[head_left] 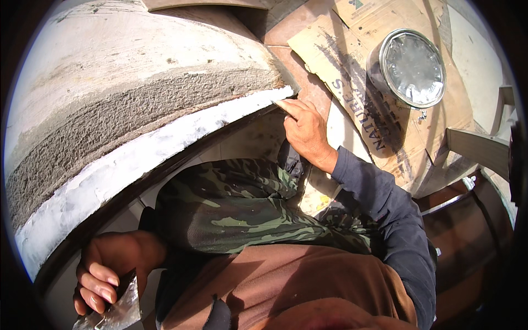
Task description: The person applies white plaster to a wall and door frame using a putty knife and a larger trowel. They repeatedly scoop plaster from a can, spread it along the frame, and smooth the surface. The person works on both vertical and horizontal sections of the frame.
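- Two hands, well apart: right hand [305, 129] presses its extended fingers [287, 105] onto the white putty band's [165, 144] upper-right end.
- Band runs diagonally down-left toward the left hand [110, 275], whose curled fingers grip a putty knife [118, 311].

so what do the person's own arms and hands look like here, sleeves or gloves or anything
No gloves: both hands are bare. The right hand comes out of a long dark blue-grey sleeve that covers the arm to the wrist, creased at the elbow. The left hand shows a bare wrist with no sleeve in view, and its fingers have pale, short nails.
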Motion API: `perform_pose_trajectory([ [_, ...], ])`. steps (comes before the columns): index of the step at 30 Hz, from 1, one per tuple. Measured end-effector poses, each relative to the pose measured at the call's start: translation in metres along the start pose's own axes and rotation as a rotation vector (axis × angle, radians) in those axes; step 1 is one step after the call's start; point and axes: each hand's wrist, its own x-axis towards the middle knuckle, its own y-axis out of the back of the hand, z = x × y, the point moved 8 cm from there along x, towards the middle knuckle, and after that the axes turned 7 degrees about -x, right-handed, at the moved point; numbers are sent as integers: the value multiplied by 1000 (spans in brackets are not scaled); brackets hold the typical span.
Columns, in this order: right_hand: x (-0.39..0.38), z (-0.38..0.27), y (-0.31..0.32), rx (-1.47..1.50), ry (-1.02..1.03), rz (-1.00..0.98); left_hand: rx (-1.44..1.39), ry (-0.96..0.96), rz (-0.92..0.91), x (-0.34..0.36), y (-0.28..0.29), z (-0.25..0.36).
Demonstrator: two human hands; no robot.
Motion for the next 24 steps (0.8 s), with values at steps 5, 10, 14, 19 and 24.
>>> perform_pose_trajectory([
  [5, -3, -47, 19, 165, 165, -134, -23, -11, 183, -2, -5, -4],
  [10, 4, 6, 31, 209, -102, -14, -12, -47, 273, -1, -11, -9],
  [14, -5, 28, 4, 106, -48, -11, 38, 12, 219, 5, -12, -11],
  [19, -13, 8, -7, 139, 2, 137, 67, 49, 206, 7, -7, -8],
  [24, -24, -20, -1, 77, 138, 43, 23, 51, 223, 5, -6, -6],
])
